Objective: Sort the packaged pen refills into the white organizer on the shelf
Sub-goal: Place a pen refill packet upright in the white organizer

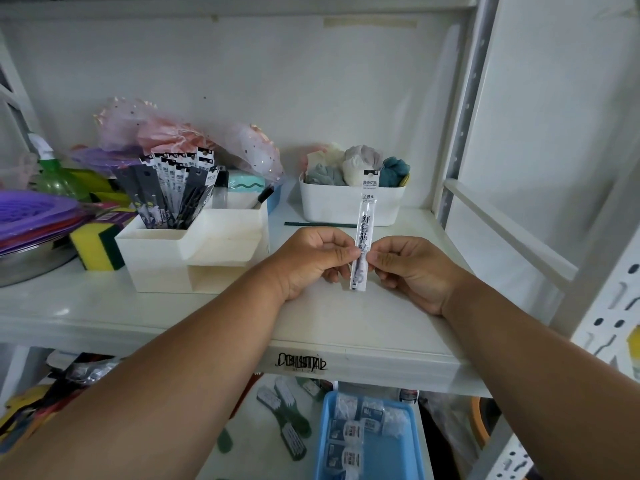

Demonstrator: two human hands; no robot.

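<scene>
We held one packaged refill (363, 233) upright above the shelf (346, 323), right of the white organizer (166, 254), pinched at mid-length between left hand (311, 261) and right hand (412, 271); it looked light, slender, slick-wrapped and bendy, best gripped near its middle.

Both bare forearms reach forward from the lower corners and come together over the front part of the shelf. The left hand (313, 259) and the right hand (414, 268) face each other, fingers curled, and each pinches between thumb and forefinger the same upright packaged pen refill (364, 237).
</scene>
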